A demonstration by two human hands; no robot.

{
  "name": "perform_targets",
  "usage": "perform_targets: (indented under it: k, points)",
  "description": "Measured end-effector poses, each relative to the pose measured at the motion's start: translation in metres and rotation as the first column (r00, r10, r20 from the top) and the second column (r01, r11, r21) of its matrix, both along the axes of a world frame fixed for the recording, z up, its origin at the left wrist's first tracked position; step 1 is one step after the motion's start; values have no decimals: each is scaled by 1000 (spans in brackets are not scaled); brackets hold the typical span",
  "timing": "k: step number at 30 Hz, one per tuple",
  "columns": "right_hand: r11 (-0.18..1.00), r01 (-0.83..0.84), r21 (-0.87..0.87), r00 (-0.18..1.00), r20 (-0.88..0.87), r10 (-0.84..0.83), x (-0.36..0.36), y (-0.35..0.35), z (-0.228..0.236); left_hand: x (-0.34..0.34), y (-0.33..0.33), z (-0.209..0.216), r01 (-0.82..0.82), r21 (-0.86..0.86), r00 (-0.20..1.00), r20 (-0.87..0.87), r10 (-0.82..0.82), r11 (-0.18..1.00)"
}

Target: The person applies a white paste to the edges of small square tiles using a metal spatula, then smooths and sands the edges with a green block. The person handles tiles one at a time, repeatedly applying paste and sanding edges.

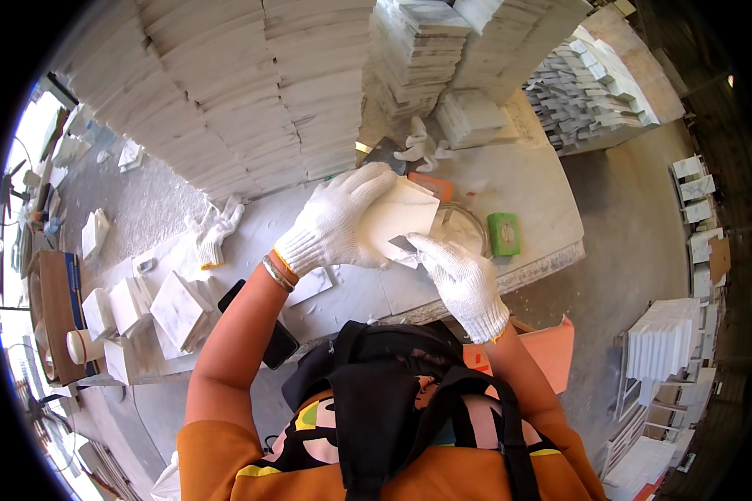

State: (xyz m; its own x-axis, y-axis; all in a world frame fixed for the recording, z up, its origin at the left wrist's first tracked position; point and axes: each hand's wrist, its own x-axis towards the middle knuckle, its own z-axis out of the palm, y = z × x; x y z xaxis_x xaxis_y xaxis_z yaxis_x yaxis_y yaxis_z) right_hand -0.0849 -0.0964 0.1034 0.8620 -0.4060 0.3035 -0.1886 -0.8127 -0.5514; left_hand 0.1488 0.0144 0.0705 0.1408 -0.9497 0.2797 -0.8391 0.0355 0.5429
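In its white knit glove, my left hand (338, 219) grips a square white stone tile (405, 209) by its left side, tilted over the bench. My right hand (461, 282), gloved too, pinches a small flat grey blade (403, 243) against the tile's near edge. Just behind the right hand is a round metal-rimmed dish (476, 220), partly covered by the tile and the glove. A green box (503, 235) stands to its right. Beyond the tile an orange piece (433, 185) lies flat. Another white tile (309, 286) rests below my left wrist.
Tall stacks of white marble tiles (226, 92) rise behind the bench (551, 196). Spare gloves (215, 231) lie at left and a crumpled one (420, 144) at the back. Loose marble tiles (181, 311) and a black phone (281, 345) sit near the front edge.
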Motion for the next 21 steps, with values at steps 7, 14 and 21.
perform_targets:
  k: [7, 14, 21]
  points:
    - [999, -23, 25, 995, 99, 21, 28, -40, -6, 0, -4, 1, 15, 26, 1000, -5, -15, 1000]
    - [997, -65, 31, 998, 30, 64, 2, -4, -4, -2, 0, 3, -5, 27, 1000, 7, 5, 1000]
    - [997, -25, 80, 998, 52, 21, 20, -35, -2, -2, -2, 3, 7, 34, 1000, 10, -8, 999]
